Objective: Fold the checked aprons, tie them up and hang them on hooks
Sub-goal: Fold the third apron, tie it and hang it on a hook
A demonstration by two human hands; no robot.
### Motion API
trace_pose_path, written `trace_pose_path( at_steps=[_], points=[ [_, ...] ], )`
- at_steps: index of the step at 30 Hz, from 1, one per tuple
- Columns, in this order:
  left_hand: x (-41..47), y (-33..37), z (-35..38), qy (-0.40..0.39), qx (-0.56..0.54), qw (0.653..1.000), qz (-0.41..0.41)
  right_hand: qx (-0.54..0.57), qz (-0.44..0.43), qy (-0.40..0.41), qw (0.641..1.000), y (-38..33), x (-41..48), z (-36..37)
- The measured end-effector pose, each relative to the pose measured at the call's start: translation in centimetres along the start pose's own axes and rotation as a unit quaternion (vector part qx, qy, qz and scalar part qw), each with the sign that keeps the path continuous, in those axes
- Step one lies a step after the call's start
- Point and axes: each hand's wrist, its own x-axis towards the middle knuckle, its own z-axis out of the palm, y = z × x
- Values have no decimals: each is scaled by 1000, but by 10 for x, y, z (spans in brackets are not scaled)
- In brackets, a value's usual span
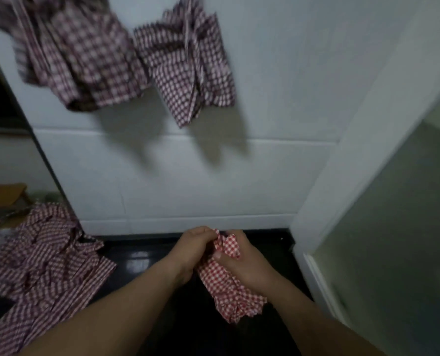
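Observation:
A bunched red-and-white checked apron [226, 283] hangs between my two hands low in the middle of the view. My left hand [193, 249] pinches its upper end with curled fingers. My right hand [244, 263] grips the bundle from the right, thumb across the cloth. Two tied checked aprons hang on the white wall above: one at the upper left [80, 55], one at the upper middle [188, 65]. Their hooks are hidden above the frame. A heap of loose checked aprons [44, 265] lies at the lower left.
The white tiled wall [188, 181] stands straight ahead above a dark glossy floor [136, 263]. A white door frame [342, 176] runs along the right. A brown cardboard box [3, 196] sits at the left behind the heap.

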Motion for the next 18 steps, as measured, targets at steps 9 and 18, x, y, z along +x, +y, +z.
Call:
trace_pose_path(
  at_steps=[9, 18],
  points=[
    [-36, 126, 78, -19, 121, 979, 165, -82, -144, 193, 967, -99, -21, -82],
    [-51, 234, 132, 72, 214, 900, 374, 2, -237, 250, 939, -190, -10, -165]
  ],
)
